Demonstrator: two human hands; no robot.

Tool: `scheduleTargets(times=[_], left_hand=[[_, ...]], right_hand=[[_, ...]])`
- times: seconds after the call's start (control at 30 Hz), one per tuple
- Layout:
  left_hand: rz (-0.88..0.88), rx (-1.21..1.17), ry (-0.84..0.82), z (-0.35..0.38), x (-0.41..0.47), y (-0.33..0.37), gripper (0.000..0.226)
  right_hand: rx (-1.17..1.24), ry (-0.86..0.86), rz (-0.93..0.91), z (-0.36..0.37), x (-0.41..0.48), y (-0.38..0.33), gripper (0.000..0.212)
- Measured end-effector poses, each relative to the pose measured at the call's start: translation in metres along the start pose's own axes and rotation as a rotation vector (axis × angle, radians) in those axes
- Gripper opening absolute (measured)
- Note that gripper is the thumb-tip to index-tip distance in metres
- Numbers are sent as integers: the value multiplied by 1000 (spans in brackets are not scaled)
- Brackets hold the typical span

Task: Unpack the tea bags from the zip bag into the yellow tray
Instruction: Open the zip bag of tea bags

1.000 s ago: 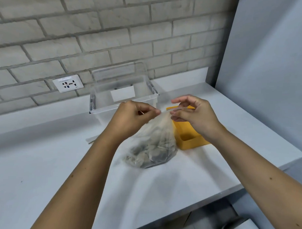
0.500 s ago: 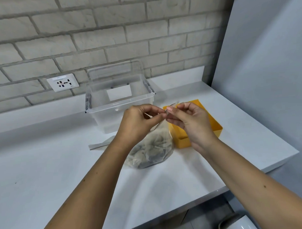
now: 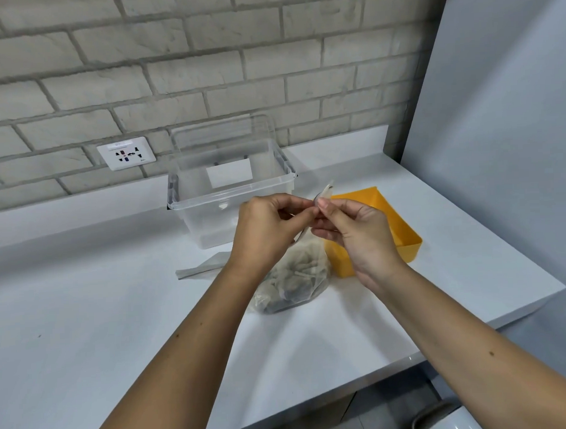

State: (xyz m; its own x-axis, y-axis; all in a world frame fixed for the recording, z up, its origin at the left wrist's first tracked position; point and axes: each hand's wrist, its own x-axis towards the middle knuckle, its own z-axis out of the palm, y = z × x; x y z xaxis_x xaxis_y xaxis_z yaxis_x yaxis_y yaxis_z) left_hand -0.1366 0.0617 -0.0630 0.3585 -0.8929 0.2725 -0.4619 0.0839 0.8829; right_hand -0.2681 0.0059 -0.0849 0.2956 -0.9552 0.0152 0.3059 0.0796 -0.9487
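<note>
A clear zip bag (image 3: 296,278) holding several grey-brown tea bags rests on the white counter, its top lifted between my hands. My left hand (image 3: 266,231) pinches the bag's top edge from the left. My right hand (image 3: 353,231) pinches the same edge from the right, thumb and forefinger almost touching the left fingers. A corner of the bag's top sticks up above my fingertips. The yellow tray (image 3: 401,229) stands just right of the bag, partly hidden behind my right hand; the part of its inside that shows holds nothing.
A clear plastic box (image 3: 229,197) with a raised lid stands behind my hands near the brick wall. A thin grey strip (image 3: 200,268) lies on the counter left of the bag. A wall socket (image 3: 127,153) is at left. A grey panel (image 3: 497,142) bounds the right.
My hands have drawn together from apart, both now pinching the bag's top at one spot. The view has shifted, showing more of the yellow tray.
</note>
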Motion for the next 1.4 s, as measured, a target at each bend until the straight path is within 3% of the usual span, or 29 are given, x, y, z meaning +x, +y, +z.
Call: scheduleTargets(times=[0.3,0.5,0.67,0.83,0.93,1.07,1.2,1.4], left_hand=[[33,103,74,3,5,-3,10],[188,547,212,12,-1,3,22],[-147,-2,115,9,6,0,14],[-370,-370,-3,1,7,1,23],[-366,-327,-35,-6,10,-3,25],[-341,-335,-30,-5,7,0,18],[-337,-378,26,-4,2,1,15],[-275,-138,-35,-20,-13,-4,9]], right_hand=[[-72,-16,-67,2,5,2,14],[-172,-29,-169,2,11,5,12],[-161,-122,-210,2,12,11,15],[42,-223,-102,4,11,12,16],[68,-223,5,2,11,14,18],[0,-156,9,2,8,8,16],[-304,-118,-96,8,1,7,18],[-178,-147,-41,6,-1,5,14]])
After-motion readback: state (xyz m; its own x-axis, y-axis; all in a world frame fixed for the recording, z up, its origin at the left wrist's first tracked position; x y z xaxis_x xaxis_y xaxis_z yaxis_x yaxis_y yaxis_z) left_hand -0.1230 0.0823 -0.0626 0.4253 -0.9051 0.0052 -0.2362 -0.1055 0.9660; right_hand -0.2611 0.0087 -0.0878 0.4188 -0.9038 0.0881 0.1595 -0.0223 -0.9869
